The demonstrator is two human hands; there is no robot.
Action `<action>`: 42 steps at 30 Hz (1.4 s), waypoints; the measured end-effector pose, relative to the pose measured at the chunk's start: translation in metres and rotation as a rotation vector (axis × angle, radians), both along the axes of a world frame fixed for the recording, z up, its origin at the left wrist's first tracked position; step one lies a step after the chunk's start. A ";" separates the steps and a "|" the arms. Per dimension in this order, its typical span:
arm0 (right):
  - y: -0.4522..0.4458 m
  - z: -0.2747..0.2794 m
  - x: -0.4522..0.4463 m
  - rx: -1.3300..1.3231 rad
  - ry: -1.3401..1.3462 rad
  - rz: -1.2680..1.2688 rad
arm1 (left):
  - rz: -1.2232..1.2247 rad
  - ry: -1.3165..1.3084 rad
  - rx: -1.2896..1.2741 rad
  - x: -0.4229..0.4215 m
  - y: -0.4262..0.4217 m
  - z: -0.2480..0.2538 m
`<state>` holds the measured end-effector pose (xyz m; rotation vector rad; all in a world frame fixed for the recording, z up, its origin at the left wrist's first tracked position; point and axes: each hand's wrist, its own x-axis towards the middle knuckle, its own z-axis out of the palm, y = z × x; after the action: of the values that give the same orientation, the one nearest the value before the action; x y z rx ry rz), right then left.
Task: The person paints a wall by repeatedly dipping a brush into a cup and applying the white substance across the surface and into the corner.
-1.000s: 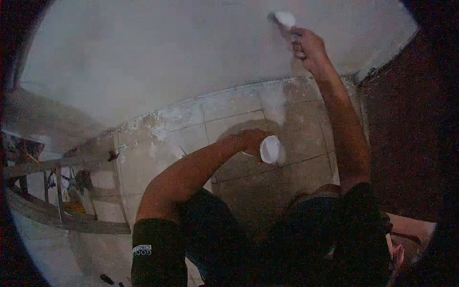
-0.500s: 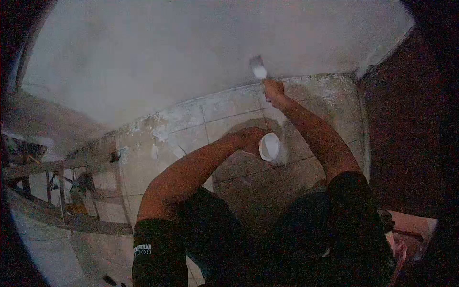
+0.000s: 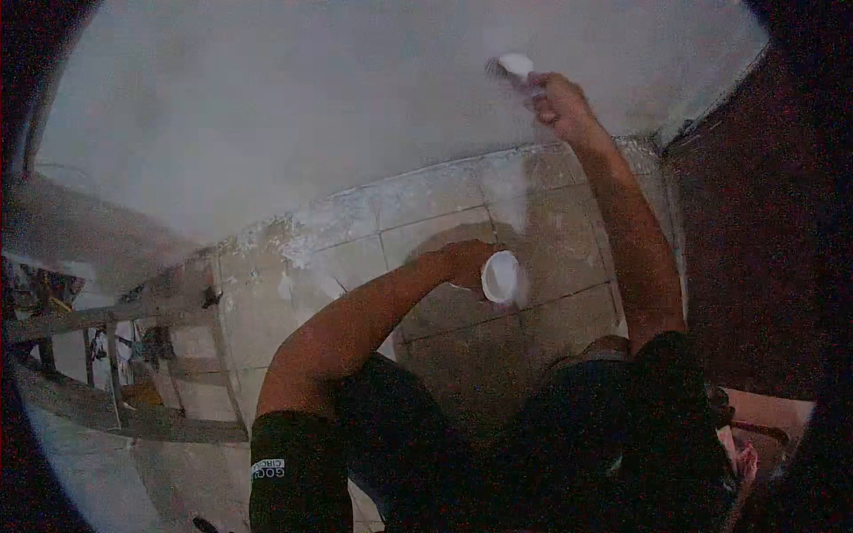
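Observation:
My right hand [image 3: 560, 102] is closed around the handle of a paintbrush [image 3: 514, 66], raised in front of the pale wall [image 3: 293, 115]. The brush has a white ferrule and dark bristles that point left; whether they touch the wall I cannot tell. Lower down, my left hand [image 3: 466, 265] grips a white cup [image 3: 500, 276] by its left side. The cup's mouth faces me, and its inside looks white. Most of the left fingers are hidden behind the cup.
Tiled floor [image 3: 435, 222] meets the wall along a white-splattered edge. A ladder [image 3: 115, 364] lies on the left with items around it. A dark reddish surface [image 3: 755, 266] borders the right side. A pinkish object [image 3: 769, 413] stands at lower right.
My right hand has moved up and to the right with the paintbrush, whose bristles have turned from pointing up to pointing left. The left hand and cup have hardly moved.

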<state>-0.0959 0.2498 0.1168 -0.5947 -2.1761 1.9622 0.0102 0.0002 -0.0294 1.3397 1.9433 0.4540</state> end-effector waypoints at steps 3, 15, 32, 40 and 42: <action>0.000 0.050 0.011 -0.142 0.162 -0.109 | 0.001 -0.002 -0.011 0.000 0.002 -0.001; -0.008 -0.190 -0.028 0.525 0.396 -0.201 | -0.002 -0.007 -0.120 -0.005 0.007 0.020; 0.040 -0.064 -0.016 -0.366 -0.022 -0.009 | 0.015 0.011 -0.033 0.000 0.003 -0.005; 0.028 0.060 0.015 0.264 0.301 -0.113 | 0.025 -0.003 0.037 0.000 0.005 -0.016; 0.019 0.057 0.015 0.183 0.458 -0.226 | 0.031 -0.010 0.054 -0.001 0.005 -0.019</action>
<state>-0.0811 0.2689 0.1736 -0.3069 -1.8828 1.5743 0.0093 0.0053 -0.0487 1.3399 1.9586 0.5302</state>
